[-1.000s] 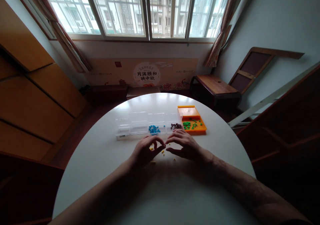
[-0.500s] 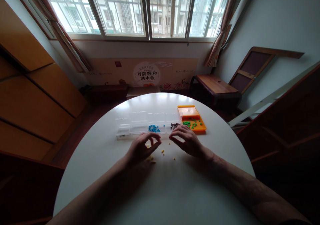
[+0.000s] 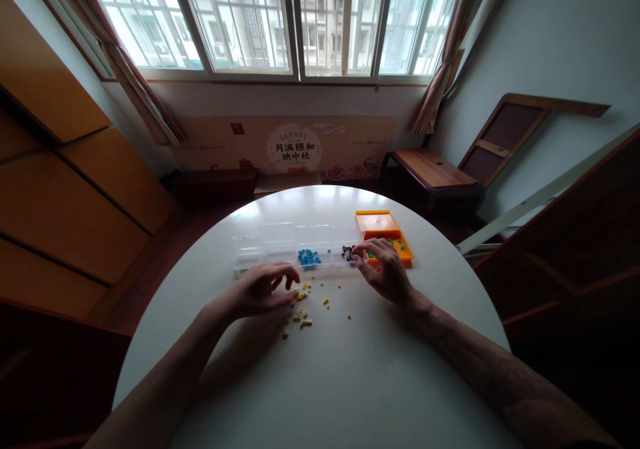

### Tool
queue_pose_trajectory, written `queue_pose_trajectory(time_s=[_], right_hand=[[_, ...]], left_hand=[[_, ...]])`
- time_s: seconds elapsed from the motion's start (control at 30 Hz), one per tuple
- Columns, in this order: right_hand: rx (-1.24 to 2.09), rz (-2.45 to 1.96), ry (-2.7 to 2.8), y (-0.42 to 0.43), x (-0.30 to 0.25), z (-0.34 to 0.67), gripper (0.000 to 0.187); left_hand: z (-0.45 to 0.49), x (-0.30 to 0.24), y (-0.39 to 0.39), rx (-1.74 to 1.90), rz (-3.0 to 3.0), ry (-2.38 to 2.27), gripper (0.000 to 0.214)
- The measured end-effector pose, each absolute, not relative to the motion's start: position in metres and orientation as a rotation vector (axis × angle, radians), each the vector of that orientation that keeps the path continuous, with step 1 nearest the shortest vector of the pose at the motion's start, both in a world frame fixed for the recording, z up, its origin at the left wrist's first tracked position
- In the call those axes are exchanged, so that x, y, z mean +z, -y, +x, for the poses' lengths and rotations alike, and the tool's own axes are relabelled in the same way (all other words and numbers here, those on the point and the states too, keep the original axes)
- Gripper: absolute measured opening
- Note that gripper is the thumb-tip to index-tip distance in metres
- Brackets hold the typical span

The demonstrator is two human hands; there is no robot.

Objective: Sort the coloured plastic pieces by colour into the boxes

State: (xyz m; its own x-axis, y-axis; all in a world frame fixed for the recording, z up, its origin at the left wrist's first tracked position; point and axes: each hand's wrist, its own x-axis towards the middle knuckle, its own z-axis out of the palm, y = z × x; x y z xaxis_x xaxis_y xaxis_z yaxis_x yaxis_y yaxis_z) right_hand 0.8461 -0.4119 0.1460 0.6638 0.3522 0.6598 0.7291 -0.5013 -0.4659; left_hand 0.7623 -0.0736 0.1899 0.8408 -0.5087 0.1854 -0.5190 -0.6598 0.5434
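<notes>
My left hand [image 3: 264, 289] is at the left of small yellow bricks [image 3: 301, 296], thumb and fingers curved with a gap between them. Its thumb tip is beside the bricks; I cannot tell if it touches them. Paler yellow bricks [image 3: 301, 314] lie just nearer to me. My right hand [image 3: 384, 270] hovers at the clear compartment box [image 3: 280, 257], its thumb and index fingertips close together by the dark brown bricks [image 3: 347, 252]. What is between those fingertips is too small to make out. Blue bricks [image 3: 309, 257] fill another compartment.
An orange box [image 3: 406, 257] with green pieces [image 3: 402, 247] stands right of the clear box, partly hidden by my right hand. A few single yellow pieces [image 3: 326, 300] are scattered mid-table. All stand on a round white table [image 3: 320, 382]. A wooden bench [image 3: 431, 168] is beyond it.
My hands have moved apart. The left has gone left, its fingers now further apart, uncovering yellow bricks. The right has shifted slightly right, covering more of the green pieces.
</notes>
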Motion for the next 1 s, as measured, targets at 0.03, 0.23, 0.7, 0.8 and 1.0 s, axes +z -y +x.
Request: queue_pose_trajectory(time_s=[0.03,0.23,0.7,0.8,1.0], right_hand=[[-0.631,-2.103,0.854,0.411,0.147,0.845,0.008],[-0.575,-2.009,1.051,0.408,0.151,0.837,0.012],[-0.374,-1.987,1.689,0.4,0.16,0.821,0.025],[-0.328,-1.986,1.721,0.4,0.162,0.817,0.024],[-0.289,-1.95,1.794,0.398,0.16,0.819,0.025]], left_hand=[[0.762,0.192,0.07,-0.053,2.406,0.736,0.023],[0.761,0.198,0.05,-0.369,2.396,0.561,0.054],[0.757,0.203,0.06,-0.554,2.273,0.526,0.054],[0.757,0.202,0.06,-0.563,2.275,0.522,0.053],[0.755,0.208,0.062,-0.627,2.293,0.511,0.06]])
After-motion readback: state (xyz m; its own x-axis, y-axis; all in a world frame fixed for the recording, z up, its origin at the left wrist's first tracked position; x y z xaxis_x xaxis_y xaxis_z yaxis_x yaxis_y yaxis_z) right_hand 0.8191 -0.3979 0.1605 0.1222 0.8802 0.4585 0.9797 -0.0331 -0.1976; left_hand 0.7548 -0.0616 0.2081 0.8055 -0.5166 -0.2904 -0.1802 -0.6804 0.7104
